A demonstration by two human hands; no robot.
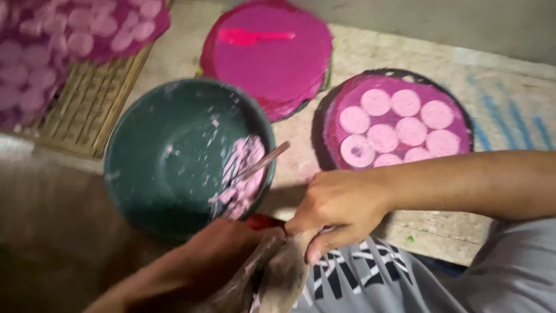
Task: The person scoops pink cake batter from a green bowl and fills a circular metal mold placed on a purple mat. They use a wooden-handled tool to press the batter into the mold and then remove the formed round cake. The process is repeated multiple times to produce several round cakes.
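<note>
Pink paste smeared on inner right wall of dark green bowl, thin stick leaning out over rim. Bowl sits on floor, just in front of person's knees. Right hand curled tight, pinching grey cloth-like wad below bowl. Left hand wrapped around same wad, blurred. Round tray of pale pink discs to right; magenta round lid behind; woven mat at left.

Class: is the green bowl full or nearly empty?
Nearly empty: the green bowl shows bare inner walls, with only pink paste smeared on one side.
</note>
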